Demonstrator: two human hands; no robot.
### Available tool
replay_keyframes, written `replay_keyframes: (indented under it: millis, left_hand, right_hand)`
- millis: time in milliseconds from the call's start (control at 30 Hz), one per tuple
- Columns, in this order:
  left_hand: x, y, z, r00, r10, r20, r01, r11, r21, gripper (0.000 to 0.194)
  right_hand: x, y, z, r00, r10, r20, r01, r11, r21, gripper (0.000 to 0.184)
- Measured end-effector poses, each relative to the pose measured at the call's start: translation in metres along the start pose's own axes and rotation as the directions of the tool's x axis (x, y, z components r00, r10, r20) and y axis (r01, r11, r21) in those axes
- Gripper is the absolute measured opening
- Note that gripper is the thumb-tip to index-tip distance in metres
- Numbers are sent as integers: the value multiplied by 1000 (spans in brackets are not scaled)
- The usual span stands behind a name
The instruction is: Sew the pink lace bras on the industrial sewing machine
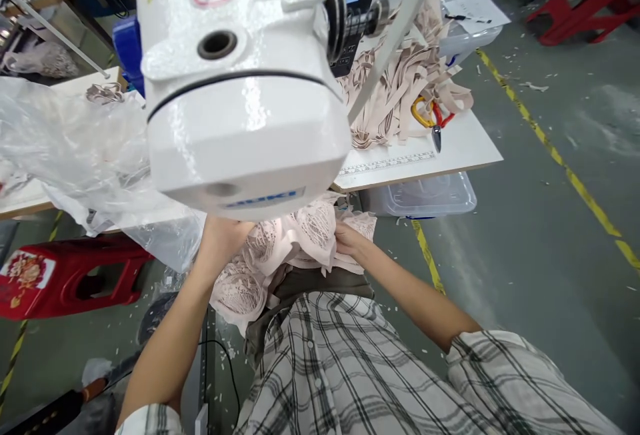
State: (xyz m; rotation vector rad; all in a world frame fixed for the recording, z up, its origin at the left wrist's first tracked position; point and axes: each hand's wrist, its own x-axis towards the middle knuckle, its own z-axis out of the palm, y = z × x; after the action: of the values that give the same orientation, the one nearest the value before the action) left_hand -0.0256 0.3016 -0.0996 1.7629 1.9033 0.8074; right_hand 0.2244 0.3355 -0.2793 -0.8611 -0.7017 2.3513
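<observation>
A pale pink lace bra [313,225] is spread between my two hands, just below the sewing machine head [245,135]. My left hand [225,242] grips its left side, the fingertips partly hidden by the machine and the lace. On the other side, my right hand [347,238] is closed on the edge of the right cup, some fingers out of sight behind the fabric. Another lace cup [239,292] hangs lower left over my lap; whether it belongs to a second bra I cannot tell. The needle area is hidden under the machine head.
Beige straps [395,82] are heaped on the white table [465,145] at right, with yellow-and-red-handled scissors [425,113] and a printed ruler [385,164]. Clear plastic sheeting [75,128] covers the left side. Red stools [115,265] and a plastic bin [430,195] stand around.
</observation>
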Motion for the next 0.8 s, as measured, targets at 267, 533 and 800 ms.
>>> replay_keyframes:
  millis: [267, 533, 800]
  left_hand:
    - [-31, -17, -4, 970, 43, -240, -4, 987, 164, 17]
    - [-87, 64, 19, 729, 666, -159, -664, 744, 71, 49]
    - [-59, 33, 17, 964, -56, 260, 83, 992, -96, 28]
  right_hand:
    - [-34, -55, -6, 954, -177, -243, 164, 984, -72, 36]
    - [-102, -97, 65, 896, -411, 167, 430, 713, -553, 20]
    - [-67, -87, 117, 923, -256, 286, 372, 415, -830, 31]
